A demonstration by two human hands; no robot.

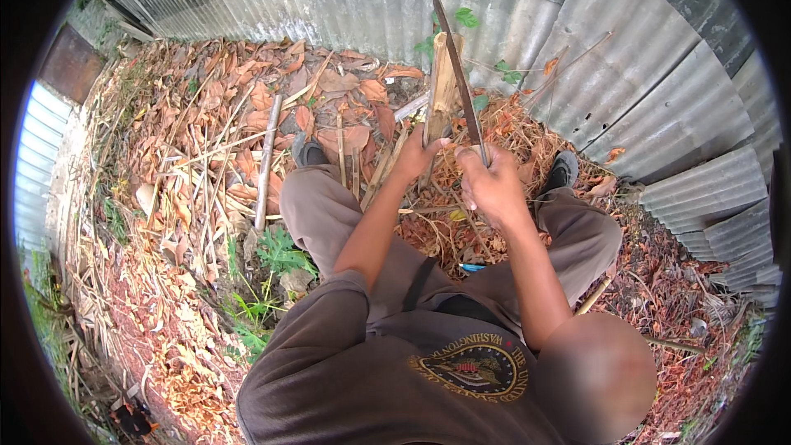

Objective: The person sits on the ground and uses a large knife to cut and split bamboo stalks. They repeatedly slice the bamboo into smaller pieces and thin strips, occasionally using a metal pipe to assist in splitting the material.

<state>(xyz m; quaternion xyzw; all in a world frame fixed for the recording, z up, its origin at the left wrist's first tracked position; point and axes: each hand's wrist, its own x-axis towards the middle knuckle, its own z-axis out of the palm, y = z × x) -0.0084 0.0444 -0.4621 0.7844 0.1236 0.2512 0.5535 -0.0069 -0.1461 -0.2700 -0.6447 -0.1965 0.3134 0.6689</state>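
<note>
Your left hand (418, 154) is wrapped around the lower part of a split piece of wood (442, 95), thumb turned toward your right hand (493, 184). Your right hand is clenched around the near end of a long, dark-bladed knife (465, 97); the fist hides most of its handle.

The wood lies directly beyond your left hand, its long axis running away from you and leaning slightly to the right at its far end. The knife points away from you too, but slants leftward from your right fist, so the two long axes cross ahead of both hands. From above, the blade passes over the wood's right side near the far end, and its tip reaches past that end. You cannot tell from here whether steel and wood touch.

Your left hand is the nearer one to the wood; your right sits just beside it, to the right and slightly closer to your body. Beyond both hands stands a corrugated metal fence (362, 12).
</note>
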